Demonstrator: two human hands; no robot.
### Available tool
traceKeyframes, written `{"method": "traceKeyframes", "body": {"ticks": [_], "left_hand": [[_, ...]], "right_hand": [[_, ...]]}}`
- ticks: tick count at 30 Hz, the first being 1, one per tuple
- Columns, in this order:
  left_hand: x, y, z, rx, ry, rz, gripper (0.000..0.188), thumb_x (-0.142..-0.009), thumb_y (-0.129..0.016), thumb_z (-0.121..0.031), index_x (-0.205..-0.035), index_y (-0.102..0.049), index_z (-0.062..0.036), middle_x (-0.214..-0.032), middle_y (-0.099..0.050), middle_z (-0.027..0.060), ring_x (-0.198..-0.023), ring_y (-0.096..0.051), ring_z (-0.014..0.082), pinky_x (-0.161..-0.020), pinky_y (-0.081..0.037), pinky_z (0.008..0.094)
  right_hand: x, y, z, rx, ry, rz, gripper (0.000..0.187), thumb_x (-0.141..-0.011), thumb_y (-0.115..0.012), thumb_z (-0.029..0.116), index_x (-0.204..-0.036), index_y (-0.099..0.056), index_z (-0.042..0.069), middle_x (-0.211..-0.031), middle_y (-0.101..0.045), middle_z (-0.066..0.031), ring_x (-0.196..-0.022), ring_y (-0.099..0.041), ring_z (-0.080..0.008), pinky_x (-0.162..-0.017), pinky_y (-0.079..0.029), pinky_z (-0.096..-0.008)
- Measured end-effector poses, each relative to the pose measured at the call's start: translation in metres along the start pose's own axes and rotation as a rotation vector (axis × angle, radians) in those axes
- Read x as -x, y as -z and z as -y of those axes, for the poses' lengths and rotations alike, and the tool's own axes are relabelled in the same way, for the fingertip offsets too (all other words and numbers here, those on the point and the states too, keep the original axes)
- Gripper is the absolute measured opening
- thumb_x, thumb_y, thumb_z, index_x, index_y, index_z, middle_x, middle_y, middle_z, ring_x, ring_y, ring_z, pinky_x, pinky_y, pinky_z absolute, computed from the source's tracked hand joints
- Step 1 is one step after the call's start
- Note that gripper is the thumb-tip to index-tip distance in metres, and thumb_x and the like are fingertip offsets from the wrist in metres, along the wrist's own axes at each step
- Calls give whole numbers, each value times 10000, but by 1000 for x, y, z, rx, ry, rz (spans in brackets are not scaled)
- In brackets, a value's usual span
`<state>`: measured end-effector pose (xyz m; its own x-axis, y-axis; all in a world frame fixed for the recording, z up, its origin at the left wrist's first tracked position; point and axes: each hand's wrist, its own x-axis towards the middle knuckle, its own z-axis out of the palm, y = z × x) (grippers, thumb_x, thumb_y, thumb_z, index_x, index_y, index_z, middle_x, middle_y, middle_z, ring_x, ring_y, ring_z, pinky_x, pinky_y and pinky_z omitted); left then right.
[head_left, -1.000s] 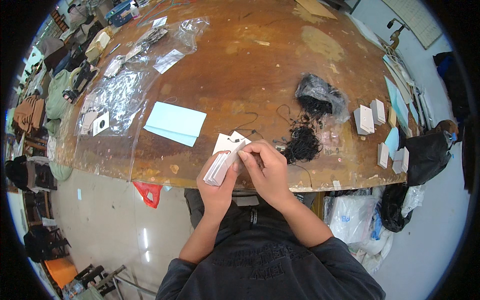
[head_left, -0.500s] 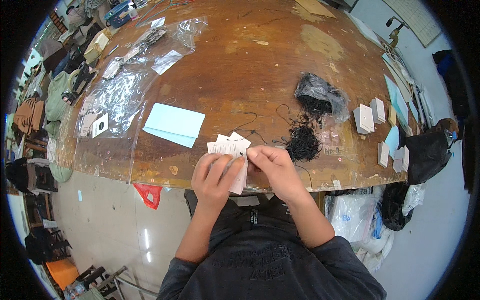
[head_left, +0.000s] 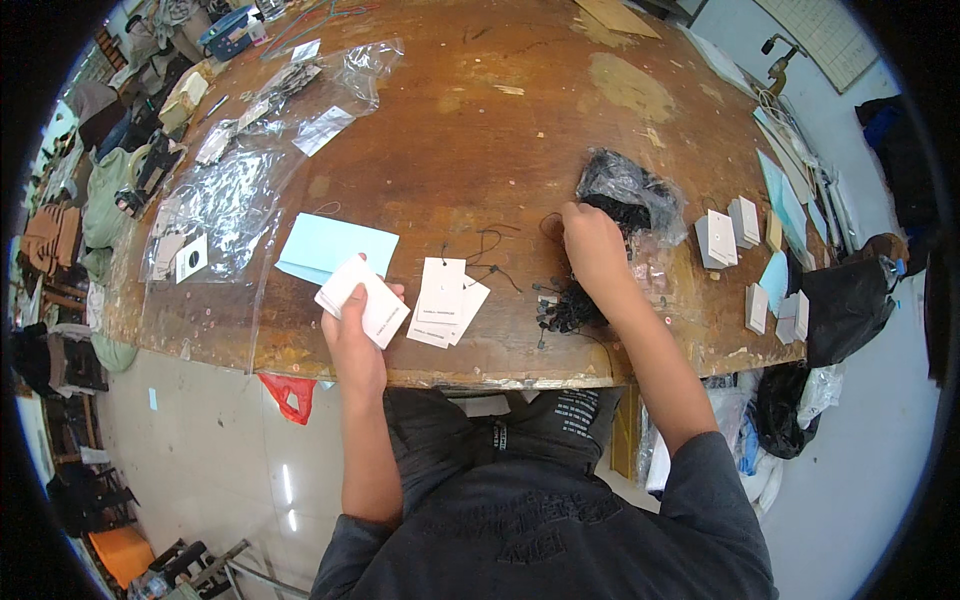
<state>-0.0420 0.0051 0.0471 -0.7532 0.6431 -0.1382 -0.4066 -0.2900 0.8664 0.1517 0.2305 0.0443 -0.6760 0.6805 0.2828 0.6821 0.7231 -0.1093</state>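
My left hand (head_left: 357,330) is closed around a small stack of white hang tags (head_left: 372,305), thumb on top, beside a folded pale blue sheet (head_left: 335,245). Several strung white hang tags (head_left: 441,290) lie overlapping on the table in front of me, their black strings (head_left: 487,255) trailing away from them. Farther right, my right hand (head_left: 597,250) reaches over a tangled pile of black tag strings (head_left: 572,308), its fingers pinched at a thin black string (head_left: 548,228). The fingertips are partly hidden. Just beyond it sits a clear plastic bag (head_left: 650,190) holding more black strings.
White tag stacks (head_left: 715,240) stand at the table's right edge near blue card pieces (head_left: 775,282). At the left lie clear plastic bags (head_left: 225,210) and a tag with a black dot (head_left: 191,259). A red bag (head_left: 287,398) hangs below the front edge.
My hands have parted. The left has moved left with the tag stack, leaving several strung tags on the table. The right has gone forward and right to the black strings.
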Motion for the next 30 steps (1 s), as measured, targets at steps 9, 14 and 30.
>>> {"method": "traceKeyframes", "body": {"ticks": [9, 14, 30], "left_hand": [[25, -19, 14, -54, 82, 128, 416, -914, -616, -62, -1285, -474, 60, -1119, -641, 181, -935, -694, 256, -798, -586, 368], [31, -27, 18, -45, 133, 259, 366, -936, -601, -116, -1245, -514, 61, -1124, -648, 184, -926, -693, 251, -804, -576, 359], [50, -44, 45, -350, -254, 119, 357, -985, -542, -113, -1305, -464, 25, -1231, -561, 109, -1104, -556, 157, -957, -451, 314]], "right_hand": [[32, 38, 45, -1536, -441, 265, 174, -928, -605, 48, -1074, -675, -18, -872, -687, -53, -808, -643, -110, -766, -523, -253], [62, 36, 91, -1192, -176, 23, 100, -868, -669, 0, -960, -661, -39, -983, -648, -84, -850, -641, -134, -737, -510, -248], [84, 20, 138, -1390, -256, -179, 90, -880, -663, 62, -934, -655, -10, -1144, -670, -161, -1003, -650, -258, -889, -497, -351]]}}
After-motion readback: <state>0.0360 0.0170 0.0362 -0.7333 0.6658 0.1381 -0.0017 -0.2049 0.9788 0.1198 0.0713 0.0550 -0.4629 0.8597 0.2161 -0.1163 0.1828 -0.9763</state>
